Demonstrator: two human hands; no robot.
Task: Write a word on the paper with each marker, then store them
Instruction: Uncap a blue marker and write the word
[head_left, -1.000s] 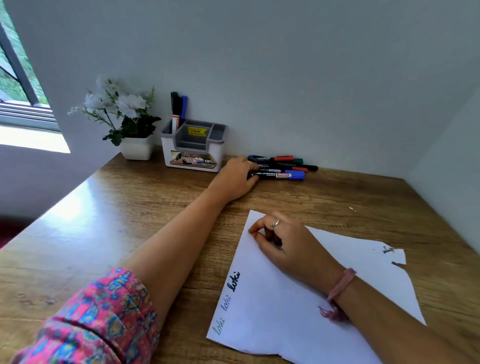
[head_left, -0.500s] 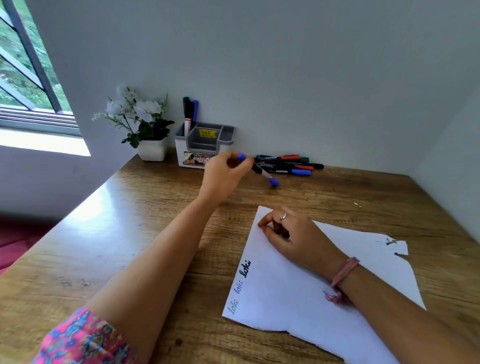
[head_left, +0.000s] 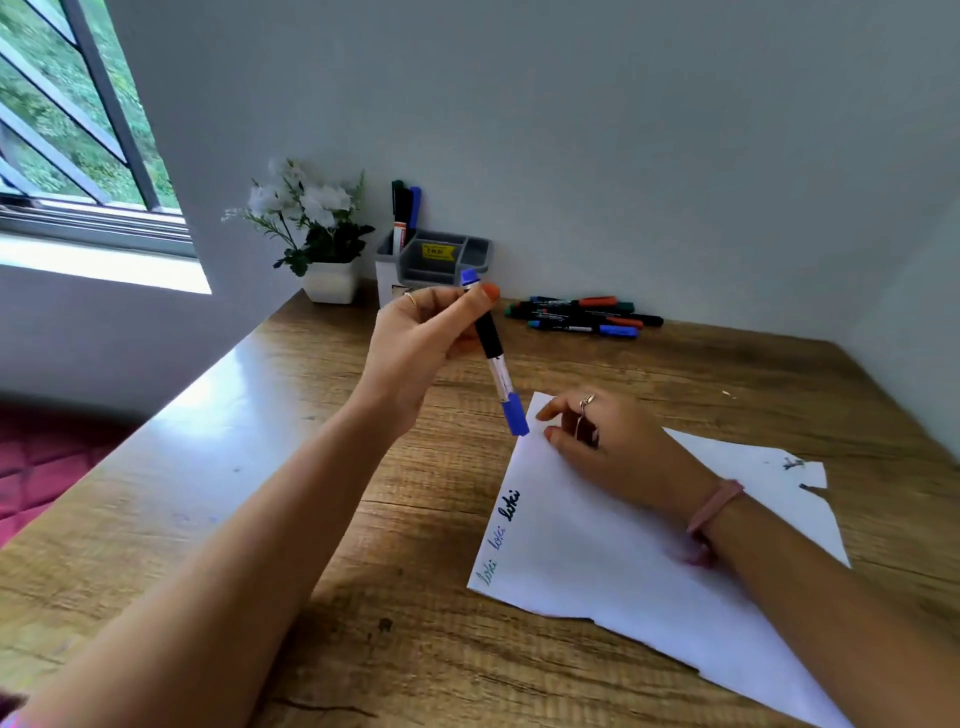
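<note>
At frame centre the left hand (head_left: 415, 353) pinches a blue-capped marker (head_left: 493, 353) raised above the wooden desk (head_left: 260, 493), its cap tilted down toward the paper's upper corner. The right hand (head_left: 608, 447) rests on the white paper (head_left: 597, 561) at lower right, fingers loosely curled, holding nothing. More markers (head_left: 582, 314) lie at upper centre-right, right of the grey organizer (head_left: 441, 254), which holds two upright markers.

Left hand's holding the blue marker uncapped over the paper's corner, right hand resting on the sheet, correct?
Not quite: the head view shows the blue marker with its cap on. The rest holds: the left hand grips it above the paper's far corner, and the right hand rests on the sheet.
</note>
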